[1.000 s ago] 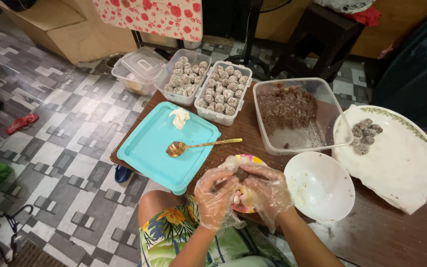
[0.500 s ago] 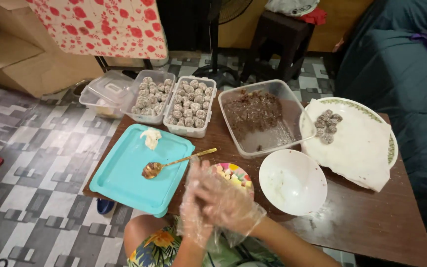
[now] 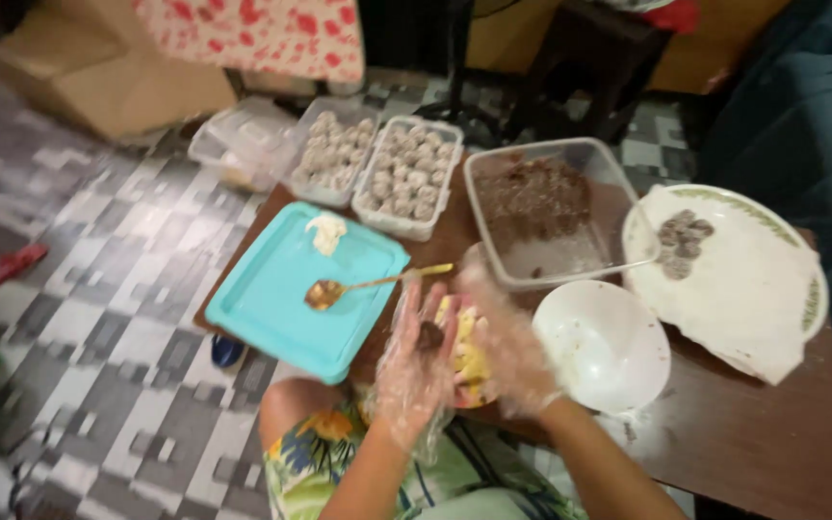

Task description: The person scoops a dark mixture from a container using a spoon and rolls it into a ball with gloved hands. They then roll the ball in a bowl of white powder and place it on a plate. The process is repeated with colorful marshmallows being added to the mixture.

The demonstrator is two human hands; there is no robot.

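— What is the person doing with the hands just now?

— Both hands wear thin clear plastic gloves. The left hand (image 3: 418,361) is open with the palm up, and a small dark brown ball (image 3: 429,335) lies on the palm. The fingers are spread, not closed around it. The right hand (image 3: 505,337) stands just beside it, also open, fingers stretched forward; it grasps nothing that I can see. The picture is blurred, so I cannot tell if it touches the ball.

— And where are the hands?

— Above a small plate (image 3: 472,364) with pale yellow and pink pieces, at the near edge of the brown wooden table (image 3: 753,443).

— What else is on the table?

— To the left, a turquoise tray (image 3: 281,308) with a golden spoon (image 3: 368,284) resting on it and a small white lump (image 3: 326,232) near its far corner. To the right of the hands, a white bowl (image 3: 604,345). Behind it, a clear container (image 3: 543,207) with dark brown mixture, and further right a round plate (image 3: 772,279) covered with white paper, with some coated balls (image 3: 681,241) on it. At the far side, two clear tubs (image 3: 377,164) full of coated balls
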